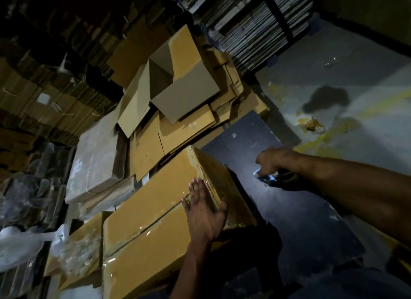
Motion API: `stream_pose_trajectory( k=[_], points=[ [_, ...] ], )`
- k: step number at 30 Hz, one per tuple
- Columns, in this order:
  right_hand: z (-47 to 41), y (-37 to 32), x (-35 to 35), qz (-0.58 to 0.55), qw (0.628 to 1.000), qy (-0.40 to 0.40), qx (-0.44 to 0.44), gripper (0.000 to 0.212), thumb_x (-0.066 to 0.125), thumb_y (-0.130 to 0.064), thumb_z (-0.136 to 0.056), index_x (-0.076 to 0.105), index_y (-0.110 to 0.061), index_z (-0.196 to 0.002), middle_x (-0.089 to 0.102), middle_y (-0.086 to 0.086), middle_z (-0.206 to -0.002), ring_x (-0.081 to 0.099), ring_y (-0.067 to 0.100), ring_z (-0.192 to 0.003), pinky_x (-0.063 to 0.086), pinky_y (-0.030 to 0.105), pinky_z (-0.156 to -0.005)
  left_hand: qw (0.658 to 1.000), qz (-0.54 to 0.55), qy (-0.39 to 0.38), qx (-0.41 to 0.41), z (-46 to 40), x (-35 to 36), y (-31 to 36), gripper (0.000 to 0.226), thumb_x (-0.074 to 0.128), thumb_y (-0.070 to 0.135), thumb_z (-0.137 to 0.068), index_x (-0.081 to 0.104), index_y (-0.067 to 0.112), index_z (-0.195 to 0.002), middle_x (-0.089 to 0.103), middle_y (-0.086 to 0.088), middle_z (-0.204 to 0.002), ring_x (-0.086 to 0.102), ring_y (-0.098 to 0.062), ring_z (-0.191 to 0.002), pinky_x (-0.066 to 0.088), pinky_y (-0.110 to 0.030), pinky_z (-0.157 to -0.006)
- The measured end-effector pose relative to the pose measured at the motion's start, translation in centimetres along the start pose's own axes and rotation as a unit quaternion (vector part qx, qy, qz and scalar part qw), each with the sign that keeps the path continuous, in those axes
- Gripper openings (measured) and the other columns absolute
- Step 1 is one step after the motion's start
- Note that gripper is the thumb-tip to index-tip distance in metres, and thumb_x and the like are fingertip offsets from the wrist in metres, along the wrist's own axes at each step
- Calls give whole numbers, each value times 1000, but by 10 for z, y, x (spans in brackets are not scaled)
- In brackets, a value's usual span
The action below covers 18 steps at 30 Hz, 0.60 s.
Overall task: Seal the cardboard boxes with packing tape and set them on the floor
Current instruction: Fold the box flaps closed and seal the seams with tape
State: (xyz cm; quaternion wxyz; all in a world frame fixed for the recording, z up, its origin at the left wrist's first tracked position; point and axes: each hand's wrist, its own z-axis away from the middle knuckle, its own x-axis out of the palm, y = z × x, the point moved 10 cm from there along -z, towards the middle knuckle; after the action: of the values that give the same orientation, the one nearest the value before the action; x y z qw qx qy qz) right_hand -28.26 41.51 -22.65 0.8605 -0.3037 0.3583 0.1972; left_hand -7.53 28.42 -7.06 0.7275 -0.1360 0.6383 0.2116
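**Flat palm on the taped box, tape dispenser in the other grip**

Pressing flat with straight fingers, our left hand (205, 212) rests on the top of the large tan cardboard box (155, 221), close to its far right corner, where glossy clear packing tape (142, 228) runs along the centre seam and wraps over the edge. Our right hand (270, 163) reaches out over the dark matte surface (300, 209) beside the box, its fingers curled round a small shiny tape dispenser (264, 176) that lies on or just above that surface; we cannot tell which.

The box sits on the left part of the surface, touching a second tan box (80, 247) at its left, which carries crumpled clear plastic film. Behind them lies a heap of flattened brown cardboard sheets (178, 92), with a grey-wrapped flat bundle (95, 160) to the left. Tall stacks of bundled flat cartons (255, 25) stand at the back. To the right, the pale concrete floor (355, 80) shows a dark stain and yellow marks.
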Motion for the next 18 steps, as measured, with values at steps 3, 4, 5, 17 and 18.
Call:
stream_pose_trajectory(
  k=[3,4,5,17,18],
  points=[
    [-8,-44,-18,-232,968,89,-32,106,17,-100,-75,36,-33,-155,35,8,-162,32,35,-148,29,59,-116,1000,3,3,3,-4,0,-1,102,23,75,-85,-4,20,-166,-14,4,-172,-21,-12,-157,-11,-46,-128],
    [-9,-64,-22,-327,939,97,-48,111,11,-103,-71,28,-36,-158,29,5,-165,25,33,-152,25,60,-119,1000,3,3,4,-4,1,-1,102,23,75,-85,-4,20,-166,-13,4,-172,-21,-11,-157,-10,-46,-128],
    [-7,-86,-25,-396,911,99,-67,112,7,-103,-70,23,-38,-160,24,2,-168,19,31,-154,19,59,-121,1000,4,4,4,-5,2,-2,102,24,74,-85,-3,20,-166,-12,4,-172,-20,-11,-157,-9,-46,-128],
    [-26,-108,55,-562,814,149,12,70,20,-69,-101,33,-30,-158,37,7,-160,33,31,-148,24,45,-122,999,31,3,30,-6,10,-6,100,27,78,-90,-4,22,-166,-11,4,-173,-11,-10,-159,5,-45,-130],
    [-22,-112,47,-587,797,144,7,78,17,-76,-96,28,-32,-159,33,4,-163,27,28,-151,19,46,-124,999,34,2,30,-7,10,-5,100,26,79,-90,-6,23,-166,-12,5,-173,-12,-9,-159,4,-45,-130]
  ],
)
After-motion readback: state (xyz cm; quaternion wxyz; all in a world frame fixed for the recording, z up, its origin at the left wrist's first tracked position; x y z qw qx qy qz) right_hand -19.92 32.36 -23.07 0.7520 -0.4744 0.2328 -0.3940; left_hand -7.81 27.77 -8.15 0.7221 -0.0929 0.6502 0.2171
